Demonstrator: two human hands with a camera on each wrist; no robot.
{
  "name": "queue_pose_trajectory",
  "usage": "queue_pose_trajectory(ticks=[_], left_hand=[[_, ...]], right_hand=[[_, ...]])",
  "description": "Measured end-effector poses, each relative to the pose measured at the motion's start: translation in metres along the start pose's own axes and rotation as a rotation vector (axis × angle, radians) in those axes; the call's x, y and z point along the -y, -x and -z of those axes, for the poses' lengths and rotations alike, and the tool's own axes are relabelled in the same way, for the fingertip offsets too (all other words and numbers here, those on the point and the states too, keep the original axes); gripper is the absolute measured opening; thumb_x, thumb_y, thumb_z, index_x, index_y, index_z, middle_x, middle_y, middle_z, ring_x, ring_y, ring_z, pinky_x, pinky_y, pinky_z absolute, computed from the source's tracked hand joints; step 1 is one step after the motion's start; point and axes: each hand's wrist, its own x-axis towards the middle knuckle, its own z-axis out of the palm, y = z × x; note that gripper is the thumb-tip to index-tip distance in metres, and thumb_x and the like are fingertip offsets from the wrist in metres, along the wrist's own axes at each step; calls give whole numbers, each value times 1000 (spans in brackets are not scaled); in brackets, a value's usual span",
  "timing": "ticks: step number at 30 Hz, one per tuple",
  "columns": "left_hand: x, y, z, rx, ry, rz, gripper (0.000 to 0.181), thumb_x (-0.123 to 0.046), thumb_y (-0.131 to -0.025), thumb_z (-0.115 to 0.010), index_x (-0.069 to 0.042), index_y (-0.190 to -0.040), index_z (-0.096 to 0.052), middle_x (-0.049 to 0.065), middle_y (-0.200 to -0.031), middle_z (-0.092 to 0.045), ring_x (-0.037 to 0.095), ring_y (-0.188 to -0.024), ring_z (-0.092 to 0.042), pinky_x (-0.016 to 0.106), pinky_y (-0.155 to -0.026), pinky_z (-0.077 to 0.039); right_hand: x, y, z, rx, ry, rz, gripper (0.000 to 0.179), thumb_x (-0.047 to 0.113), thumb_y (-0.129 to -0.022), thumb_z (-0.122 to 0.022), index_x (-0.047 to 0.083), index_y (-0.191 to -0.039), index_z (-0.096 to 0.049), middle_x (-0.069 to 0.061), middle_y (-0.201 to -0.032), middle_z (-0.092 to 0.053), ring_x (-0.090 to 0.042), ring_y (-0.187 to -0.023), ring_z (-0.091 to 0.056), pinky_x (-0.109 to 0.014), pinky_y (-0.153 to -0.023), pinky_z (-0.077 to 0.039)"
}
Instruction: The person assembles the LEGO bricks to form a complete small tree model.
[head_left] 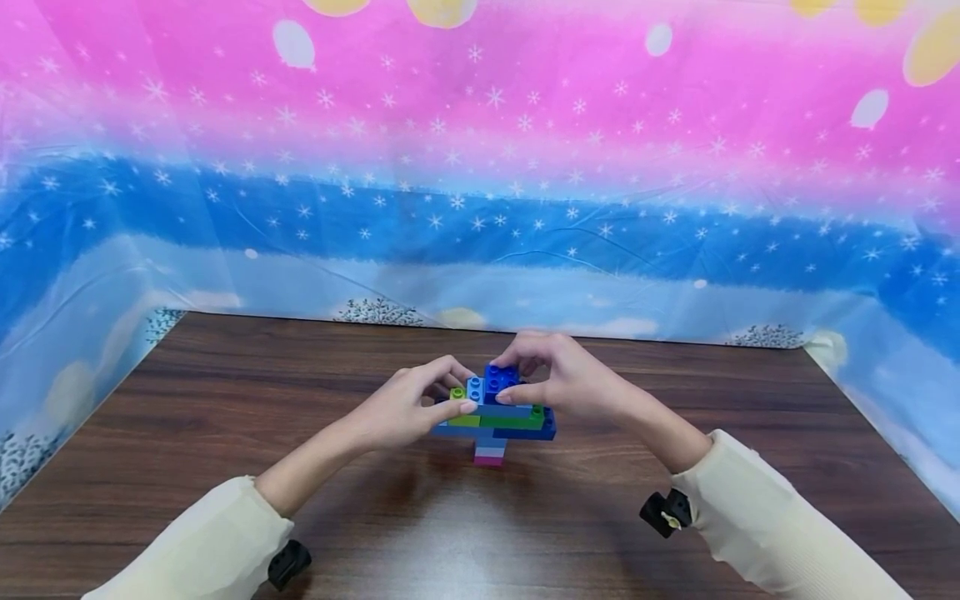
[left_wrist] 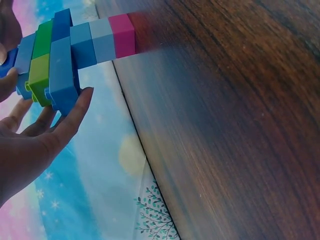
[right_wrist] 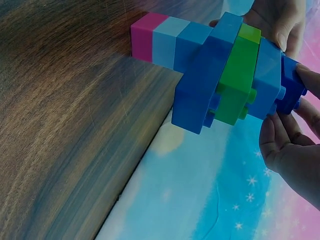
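Observation:
A tiered stack of toy building bricks stands on the table, narrow at the foot and wide above. Its pink brick is lowest, under light blue ones. Higher up lie a long blue layer, a layer with a green brick and a lime brick, then a light blue brick. My left hand holds the stack's left side, thumb in front and fingers at the end and behind. With thumb and fingers my right hand pinches the dark blue brick on top.
The dark wood-grain table runs back to a pink and blue cloth backdrop with snowflakes, which also rises at both sides. Black wrist devices sit at the cream sleeves.

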Motion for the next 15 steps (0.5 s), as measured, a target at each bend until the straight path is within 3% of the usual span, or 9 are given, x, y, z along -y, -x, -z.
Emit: queue_pose_trajectory(ticks=[15], left_hand=[[0, 0, 1, 0, 8, -9, 26, -25, -93, -55, -10, -114, -53, 4, -102, -60, 22, -97, -57, 43, -84, -45]], right_hand=[[-5, 0, 2, 6, -44, -3, 29, 15, -83, -68, 4, -110, -64, -2, -98, -61, -16, -90, -56, -33, -77, -47]])
